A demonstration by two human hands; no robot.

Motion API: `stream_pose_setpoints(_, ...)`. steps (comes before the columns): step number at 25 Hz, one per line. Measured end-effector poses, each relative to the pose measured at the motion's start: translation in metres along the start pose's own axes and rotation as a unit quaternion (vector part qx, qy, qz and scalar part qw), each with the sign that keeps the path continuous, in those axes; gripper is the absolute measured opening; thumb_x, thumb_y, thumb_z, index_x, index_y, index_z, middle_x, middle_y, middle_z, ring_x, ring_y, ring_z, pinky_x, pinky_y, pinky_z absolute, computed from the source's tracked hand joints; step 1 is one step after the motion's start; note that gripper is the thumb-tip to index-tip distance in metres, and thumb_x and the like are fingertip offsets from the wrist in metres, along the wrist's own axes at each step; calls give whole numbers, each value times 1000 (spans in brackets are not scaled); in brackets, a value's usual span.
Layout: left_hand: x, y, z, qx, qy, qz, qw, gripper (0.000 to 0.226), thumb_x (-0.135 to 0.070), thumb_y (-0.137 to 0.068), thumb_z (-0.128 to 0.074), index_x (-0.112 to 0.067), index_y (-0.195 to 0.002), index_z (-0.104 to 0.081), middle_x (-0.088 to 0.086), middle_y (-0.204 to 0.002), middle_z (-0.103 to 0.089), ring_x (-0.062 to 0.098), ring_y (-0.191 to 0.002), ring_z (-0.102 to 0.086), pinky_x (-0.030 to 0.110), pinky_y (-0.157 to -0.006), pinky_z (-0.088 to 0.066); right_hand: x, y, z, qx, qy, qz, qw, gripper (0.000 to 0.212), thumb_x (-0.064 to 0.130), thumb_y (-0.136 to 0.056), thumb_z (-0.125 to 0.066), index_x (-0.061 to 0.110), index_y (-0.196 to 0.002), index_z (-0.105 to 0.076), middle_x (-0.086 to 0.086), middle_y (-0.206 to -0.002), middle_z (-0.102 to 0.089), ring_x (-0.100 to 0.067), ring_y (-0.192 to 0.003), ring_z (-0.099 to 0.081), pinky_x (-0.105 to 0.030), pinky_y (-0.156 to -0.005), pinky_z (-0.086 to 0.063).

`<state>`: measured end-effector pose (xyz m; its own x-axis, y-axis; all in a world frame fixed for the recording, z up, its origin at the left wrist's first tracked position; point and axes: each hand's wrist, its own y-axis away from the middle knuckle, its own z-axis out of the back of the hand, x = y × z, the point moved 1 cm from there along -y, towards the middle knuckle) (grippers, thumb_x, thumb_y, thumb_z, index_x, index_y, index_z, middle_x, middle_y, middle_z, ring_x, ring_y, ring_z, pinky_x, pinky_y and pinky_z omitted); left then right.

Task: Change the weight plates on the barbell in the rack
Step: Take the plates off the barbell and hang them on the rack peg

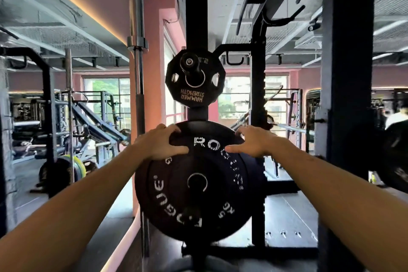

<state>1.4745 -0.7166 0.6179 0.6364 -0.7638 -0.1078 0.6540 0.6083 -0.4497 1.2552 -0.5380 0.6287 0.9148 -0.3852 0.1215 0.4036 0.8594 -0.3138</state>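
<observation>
Both hands grip the top rim of a black Rogue bumper plate on the rack's storage peg.

At far left stand other racks and benches, blurred, with a yellow-green plate (77, 166) low near the floor. Just left of centre a bare barbell (138, 68) stands upright against the pink pillar. The left hand (162, 142) curls over the upper left edge of the Rogue plate (199, 185), thumb on its face; the right hand (250, 142) grasps the upper right edge the same way. A storage peg pokes through the plate's centre hole, with more black plates stacked behind. Above it a smaller Hammer Strength plate (195, 79) hangs on its own peg of the black rack upright (195, 6). At far right, past a dark post (346, 73), the edge of another black plate (397, 157) shows.
</observation>
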Motion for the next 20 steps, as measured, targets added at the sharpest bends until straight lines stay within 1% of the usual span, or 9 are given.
stream_pose_setpoints(3,-14,34,-4,-5,39,5,999,88,-101,-45,-46,-47,-115,-49,-5,-118,-60,21,-103,-61,44,-94,-49,-11,40,-3,-4,-23,14,1000,92,74,-69,-63,22,-142,-40,-3,-145,-44,-25,-129,-47,-44,-107,-39)
stream_pose_setpoints(6,-32,71,7,-6,76,7,997,87,-98,-46,-53,-44,-113,-51,-6,-115,-61,19,-102,-62,43,-93,-50,-14,73,3,-1,-48,21,999,93,73,-68,-64,24,-142,-37,-1,-147,-43,-25,-130,-47,-46,-107,-39)
stream_pose_setpoints(8,-46,99,24,-5,71,15,997,84,-95,-49,-56,-40,-113,-53,-5,-114,-59,19,-102,-59,43,-93,-50,-12,95,12,3,-62,25,998,93,74,-66,-65,25,-141,-38,0,-145,-44,-24,-128,-48,-46,-107,-39)
stream_pose_setpoints(11,-61,140,50,-4,70,22,997,78,-93,-49,-57,-40,-106,-52,-3,-112,-58,18,-99,-58,42,-91,-50,-6,128,30,-5,-71,30,997,107,85,-51,-58,27,-140,-39,2,-142,-47,-22,-126,-49,-47,-106,-39)
stream_pose_setpoints(14,-80,180,72,-2,74,24,997,77,-90,-50,-58,-40,-108,-51,-4,-111,-57,17,-100,-59,41,-91,-50,-6,164,42,-7,-75,29,997,109,85,-50,-57,26,-140,-37,1,-140,-48,-24,-124,-50,-48,-105,-40)
stream_pose_setpoints(16,-94,204,82,-4,80,18,997,82,-90,-49,-59,-38,-111,-52,-6,-111,-60,16,-100,-60,41,-92,-51,-5,187,47,-5,-78,25,997,115,88,-45,-54,26,-141,-36,1,-141,-47,-25,-125,-49,-49,-105,-40)
stream_pose_setpoints(17,-103,218,86,-7,86,9,996,85,-91,-49,-60,-36,-114,-53,-6,-111,-61,15,-100,-61,41,-92,-51,-5,203,49,-2,-80,25,997,116,87,-46,-55,25,-141,-36,0,-141,-46,-25,-126,-49,-49,-105,-40)
stream_pose_setpoints(18,-112,232,90,-7,95,2,995,88,-90,-49,-61,-34,-117,-55,-7,-112,-62,15,-100,-62,41,-92,-52,-4,220,51,2,-85,25,996,112,83,-51,-60,24,-142,-35,-1,-143,-45,-26,-127,-48,-49,-106,-39)
stream_pose_setpoints(20,-130,262,95,-6,113,-10,994,88,-83,-54,-68,-30,-123,-55,-7,-116,-62,15,-103,-61,40,-93,-51,-5,259,57,2,-103,23,994,99,69,-67,-69,19,-145,-32,-4,-147,-42,-26,-130,-45,-46,-108,-37)
